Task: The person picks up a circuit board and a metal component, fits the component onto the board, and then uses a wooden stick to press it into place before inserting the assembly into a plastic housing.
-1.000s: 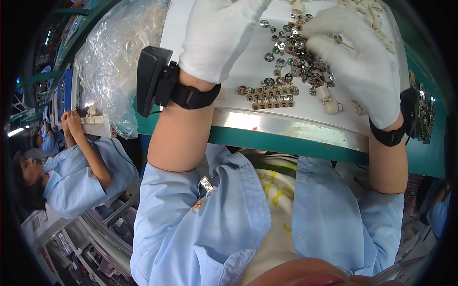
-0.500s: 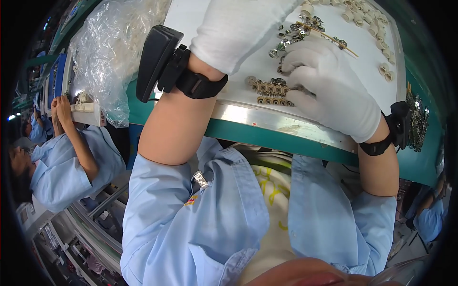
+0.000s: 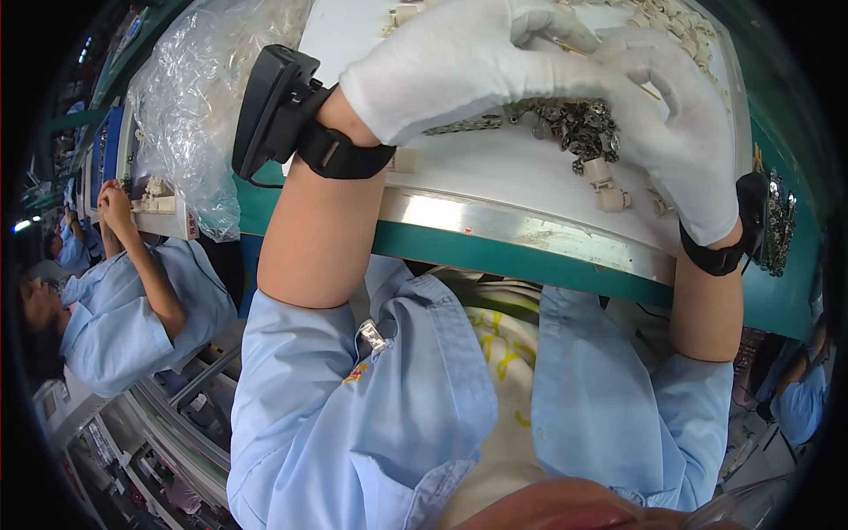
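Both my hands wear white gloves and meet over the white tray (image 3: pixel 495 163). My left hand (image 3: pixel 477 71) reaches in from the left with fingers bent toward the right hand; its fingertips are partly hidden. My right hand (image 3: pixel 676 124) curls in from the right, thumb and fingers arched, their tips close to the left hand. What either hand grips, if anything, does not show. Below them lies a heap of small shiny metal parts (image 3: pixel 574 128). Beside it, near my right hand, are cream cylindrical pieces (image 3: pixel 605 187). A sliver of thin wooden stick (image 3: pixel 651 91) shows through the right hand's arch.
More cream pieces (image 3: pixel 676 22) cover the tray's far right. The tray has a metal front edge (image 3: pixel 521 231) on a green table. Clear plastic bags (image 3: pixel 208 106) lie at left, metal parts (image 3: pixel 777 221) at right. A co-worker (image 3: pixel 132 283) sits at left.
My hands have come together over the tray, the right one farther right. The brass-coloured row near the front no longer shows; cream pieces now lie at the front and metal parts are heaped.
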A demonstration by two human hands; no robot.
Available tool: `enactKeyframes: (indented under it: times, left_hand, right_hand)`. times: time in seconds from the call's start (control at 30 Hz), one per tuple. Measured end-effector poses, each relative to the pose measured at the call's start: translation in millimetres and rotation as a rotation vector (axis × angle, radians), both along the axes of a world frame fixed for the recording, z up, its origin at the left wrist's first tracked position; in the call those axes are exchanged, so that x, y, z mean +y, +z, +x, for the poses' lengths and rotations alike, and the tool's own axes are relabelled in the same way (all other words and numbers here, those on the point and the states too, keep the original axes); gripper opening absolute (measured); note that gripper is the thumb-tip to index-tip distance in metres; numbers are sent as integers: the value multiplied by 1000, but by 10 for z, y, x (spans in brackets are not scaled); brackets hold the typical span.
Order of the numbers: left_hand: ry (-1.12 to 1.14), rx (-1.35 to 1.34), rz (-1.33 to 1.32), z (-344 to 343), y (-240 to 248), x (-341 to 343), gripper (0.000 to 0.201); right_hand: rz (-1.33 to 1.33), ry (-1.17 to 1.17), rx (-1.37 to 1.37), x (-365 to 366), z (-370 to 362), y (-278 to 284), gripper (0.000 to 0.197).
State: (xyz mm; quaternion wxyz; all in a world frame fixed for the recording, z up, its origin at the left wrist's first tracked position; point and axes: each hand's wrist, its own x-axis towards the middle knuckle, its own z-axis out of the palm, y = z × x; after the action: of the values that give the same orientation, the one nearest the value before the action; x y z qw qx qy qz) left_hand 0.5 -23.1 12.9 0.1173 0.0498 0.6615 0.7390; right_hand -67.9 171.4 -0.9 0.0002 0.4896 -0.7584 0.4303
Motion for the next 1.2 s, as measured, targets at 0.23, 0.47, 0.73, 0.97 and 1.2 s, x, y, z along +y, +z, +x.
enactKeyframes:
  times: [0.23, 0.47, 0.73, 0.97, 1.2]
  left_hand:
    - [-71, -129, -290, 20, 93, 59, 35]
    - [15, -36, -248, -25, -65, 20, 26]
    - [333, 233, -514, 48, -56, 102, 25]
    - [313, 168, -477, 17, 58, 164, 25]
    - [247, 247, -222, 8, -120, 17, 26]
  right_hand:
    - [-7, -9, -80, -8, -21, 30, 11]
    - [-124, -97, -401, 12, -20, -18, 15]
    - [222, 199, 193, -28, 1, 52, 18]
    - [486, 212, 473, -75, 263, -65, 20]
    - [294, 258, 213, -101, 91, -1, 13]
